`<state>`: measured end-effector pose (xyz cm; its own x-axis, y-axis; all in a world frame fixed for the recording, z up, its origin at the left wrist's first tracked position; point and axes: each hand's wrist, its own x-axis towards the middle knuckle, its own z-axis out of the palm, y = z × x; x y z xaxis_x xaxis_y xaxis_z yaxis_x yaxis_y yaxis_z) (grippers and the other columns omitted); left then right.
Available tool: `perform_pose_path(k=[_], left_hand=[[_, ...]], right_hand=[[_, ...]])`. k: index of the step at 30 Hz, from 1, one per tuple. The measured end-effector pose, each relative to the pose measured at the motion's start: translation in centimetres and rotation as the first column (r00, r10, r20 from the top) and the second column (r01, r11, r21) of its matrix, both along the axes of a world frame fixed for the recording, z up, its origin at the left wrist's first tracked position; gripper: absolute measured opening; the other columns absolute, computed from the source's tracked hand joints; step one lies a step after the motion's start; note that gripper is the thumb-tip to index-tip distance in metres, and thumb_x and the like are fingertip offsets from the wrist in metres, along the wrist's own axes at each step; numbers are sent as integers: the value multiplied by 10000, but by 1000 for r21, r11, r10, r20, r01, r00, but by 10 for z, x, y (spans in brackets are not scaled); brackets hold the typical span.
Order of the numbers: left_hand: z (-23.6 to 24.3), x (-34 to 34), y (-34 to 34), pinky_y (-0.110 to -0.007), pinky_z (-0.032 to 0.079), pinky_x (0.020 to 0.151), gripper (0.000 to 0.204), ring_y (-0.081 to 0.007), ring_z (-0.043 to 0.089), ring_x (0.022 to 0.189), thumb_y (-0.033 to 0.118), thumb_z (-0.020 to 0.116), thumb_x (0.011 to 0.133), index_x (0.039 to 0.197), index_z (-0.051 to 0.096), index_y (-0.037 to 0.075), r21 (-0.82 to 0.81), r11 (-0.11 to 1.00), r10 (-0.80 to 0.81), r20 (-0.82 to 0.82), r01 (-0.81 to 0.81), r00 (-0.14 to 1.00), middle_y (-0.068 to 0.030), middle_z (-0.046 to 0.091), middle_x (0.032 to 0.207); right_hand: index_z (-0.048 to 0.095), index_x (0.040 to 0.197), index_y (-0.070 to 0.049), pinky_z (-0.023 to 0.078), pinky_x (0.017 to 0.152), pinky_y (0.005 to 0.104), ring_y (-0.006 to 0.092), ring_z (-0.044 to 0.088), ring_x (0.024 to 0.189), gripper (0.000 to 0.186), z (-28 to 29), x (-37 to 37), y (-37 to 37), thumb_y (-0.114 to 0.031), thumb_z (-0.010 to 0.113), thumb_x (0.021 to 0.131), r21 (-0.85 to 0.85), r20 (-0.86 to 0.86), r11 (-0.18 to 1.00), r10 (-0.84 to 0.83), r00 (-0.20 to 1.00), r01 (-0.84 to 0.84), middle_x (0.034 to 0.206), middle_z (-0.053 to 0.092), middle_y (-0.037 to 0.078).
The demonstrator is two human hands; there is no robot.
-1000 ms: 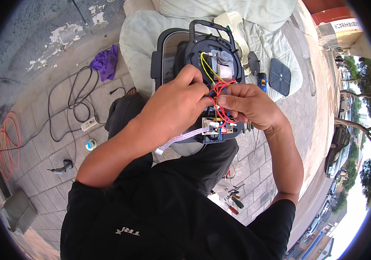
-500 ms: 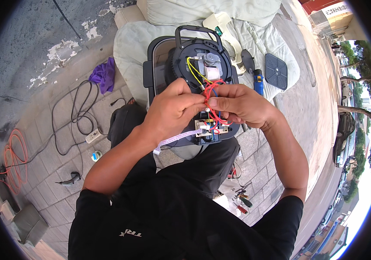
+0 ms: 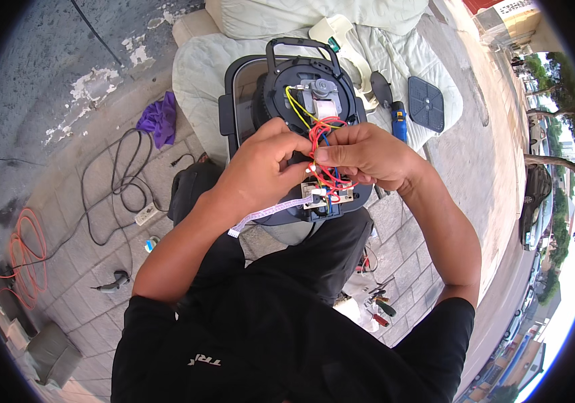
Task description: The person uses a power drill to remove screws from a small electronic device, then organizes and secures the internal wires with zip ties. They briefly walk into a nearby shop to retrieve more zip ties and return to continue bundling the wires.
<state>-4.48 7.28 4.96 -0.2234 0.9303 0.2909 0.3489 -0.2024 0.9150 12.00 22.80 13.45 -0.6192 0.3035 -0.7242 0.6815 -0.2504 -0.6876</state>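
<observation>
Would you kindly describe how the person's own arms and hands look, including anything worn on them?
The left hand and right hand are bare, with no gloves or wristwatch showing. The forearms are uncovered; plain black short sleeves end around the elbows, part of a black shirt with small pale lettering.

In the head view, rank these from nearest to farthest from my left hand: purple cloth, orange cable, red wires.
1. Red wires: right by the left hand's fingertips.
2. Purple cloth: off to that hand's left.
3. Orange cable: coiled on the ground, far left.
</observation>
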Motion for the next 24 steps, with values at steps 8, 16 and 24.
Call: perform_pose_path(k=[8,16,24], left_hand=[[48,-30,7,-235,407,390,369,-88,555,454,300,629,1073,1239,697,-23,-505,765,-128,487,399,864,6,566,611],[65,-23,24,-255,420,344,392,-137,626,450,298,707,1016,1214,690,-40,-648,668,70,544,366,836,-10,591,601],[70,-20,24,-257,396,330,327,-134,603,430,268,720,998,1143,706,-25,-696,646,119,496,312,860,-3,581,591]], right_hand=[[747,895,-43,275,407,210,22,424,473,241,2,-5,-4,-270,808,948,88,0,996,-2,1000,2,604,536,-54],[749,926,3,402,515,255,63,510,602,232,6,3,-16,-225,777,958,249,-111,968,12,994,16,686,607,-10],[745,1000,26,477,593,252,57,558,655,195,14,20,-16,-165,702,1009,384,-193,922,126,973,-43,752,658,-7]])
